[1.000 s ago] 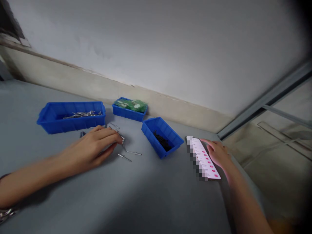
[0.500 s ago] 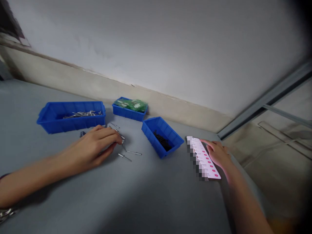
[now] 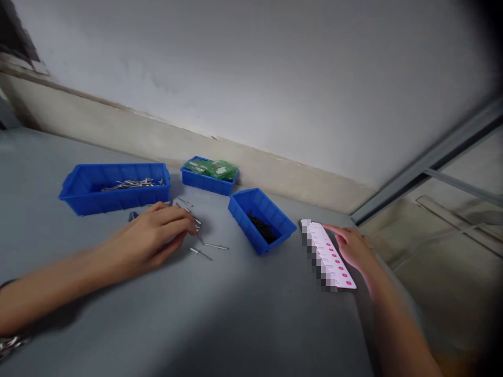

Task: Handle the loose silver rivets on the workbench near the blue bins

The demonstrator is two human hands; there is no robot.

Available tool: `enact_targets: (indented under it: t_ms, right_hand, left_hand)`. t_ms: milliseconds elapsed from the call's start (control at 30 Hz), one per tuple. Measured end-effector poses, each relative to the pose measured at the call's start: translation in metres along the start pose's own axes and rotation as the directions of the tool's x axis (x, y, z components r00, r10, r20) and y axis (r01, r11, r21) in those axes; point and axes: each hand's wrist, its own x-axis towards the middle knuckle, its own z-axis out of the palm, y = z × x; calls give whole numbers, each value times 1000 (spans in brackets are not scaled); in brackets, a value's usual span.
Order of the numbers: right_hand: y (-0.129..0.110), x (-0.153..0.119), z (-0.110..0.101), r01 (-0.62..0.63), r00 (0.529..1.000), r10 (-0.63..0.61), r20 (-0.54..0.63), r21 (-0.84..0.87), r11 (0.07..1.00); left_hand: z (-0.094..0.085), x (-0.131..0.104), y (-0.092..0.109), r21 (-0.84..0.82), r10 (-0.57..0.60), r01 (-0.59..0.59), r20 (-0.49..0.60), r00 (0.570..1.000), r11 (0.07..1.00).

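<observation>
The left hand [image 3: 151,235] lies palm down on the grey table [image 3: 220,314], fingers stretched forward and close together, their tips resting among a scatter of loose rivets [image 3: 201,254]. Whether the fingertips pinch one of them cannot be told, since the hand covers that spot. Two rivets lie free just right of the fingertips, and a few more lie above the knuckles.

The right hand [image 3: 352,248] rests at the right edge of a phone [image 3: 328,255] lying flat on the table, its screen lit with a list of red marks (the left strip of the screen is blurred out). The fingers are loosely curled, the forefinger reaching over the upper part of the screen; the hand grips nothing.

Behind the left hand stands a long blue bin [image 3: 115,187] holding more metal rivets. Farther back, near the wall [image 3: 275,78], a small bin [image 3: 204,180] holds green parts. Between the two hands, a third bin [image 3: 261,220] sits at an angle with small black parts inside, near the phone but not touching it.
</observation>
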Motion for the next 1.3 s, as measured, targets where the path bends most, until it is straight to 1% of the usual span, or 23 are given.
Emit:
enact_targets:
  t_ms: [67,167,300,367,467,633,833,1000,1300]
  right_hand:
    - [-2,-1,-1,-14,1000,14,6,-3,1000]
    - [-3,-1,-3,-15,1000,15,13,4,1000]
    - [-2,0,-3,-8,999,8,36,3,1000]
    - [-1,0,-3,-9,999,9,36,1,1000]
    - [-4,-1,-3,-6,999,6,39,6,1000]
    - [-9,-2,-6,-61,994,62,91,-14,998]
    - [-10,-1,-7,-59,993,60,105,-21,998]
    - [-10,-1,-7,-55,995,57,87,-26,998]
    - [-8,-1,-6,-40,997,42,72,-29,999]
  left_hand:
    - [-1,0,0,-3,-8,8,12,1000,1000]
    - [-2,0,2,-4,-37,37,62,997,999]
    - [-2,0,1,-5,-55,55,58,997,998]
    - [-1,0,0,-15,-50,51,39,998,999]
    - [2,0,-3,-42,-4,4,-12,1000,999]
    - [5,-1,-5,-45,12,-15,-65,998,999]
    - [4,0,-4,-50,37,-42,-88,995,998]
    - [4,0,-4,-51,34,-37,-66,997,998]
    - [4,2,-2,-4,62,-63,-102,993,998]
